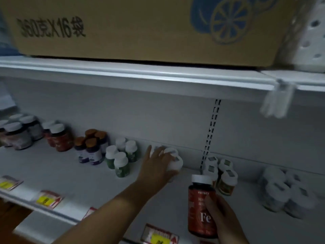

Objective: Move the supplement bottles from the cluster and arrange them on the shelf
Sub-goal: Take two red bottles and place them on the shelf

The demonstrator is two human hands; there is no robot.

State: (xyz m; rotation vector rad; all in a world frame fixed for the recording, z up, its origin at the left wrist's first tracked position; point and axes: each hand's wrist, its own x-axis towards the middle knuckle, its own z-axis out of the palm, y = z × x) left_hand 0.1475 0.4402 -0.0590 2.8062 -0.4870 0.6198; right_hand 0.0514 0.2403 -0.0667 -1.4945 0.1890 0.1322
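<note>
My right hand (pixel 224 219) holds a red supplement bottle (pixel 200 206) with a white cap and "Fe" on its label, upright above the shelf's front edge. My left hand (pixel 158 166) reaches over the white shelf (pixel 79 180) and wraps around a white-capped bottle (pixel 175 163) in a small group near the back wall. Along the shelf stand groups of bottles: green ones (pixel 120 160), purple ones with orange caps (pixel 91 147), red ones (pixel 59 136), and dark ones (pixel 17 132) at far left.
More white-capped bottles stand right of the slotted upright (pixel 212 131): an orange-labelled group (pixel 223 175) and a blurred cluster (pixel 284 191). A cardboard box (pixel 140 27) sits on the shelf above. Yellow price tags (pixel 47 199) line the front edge.
</note>
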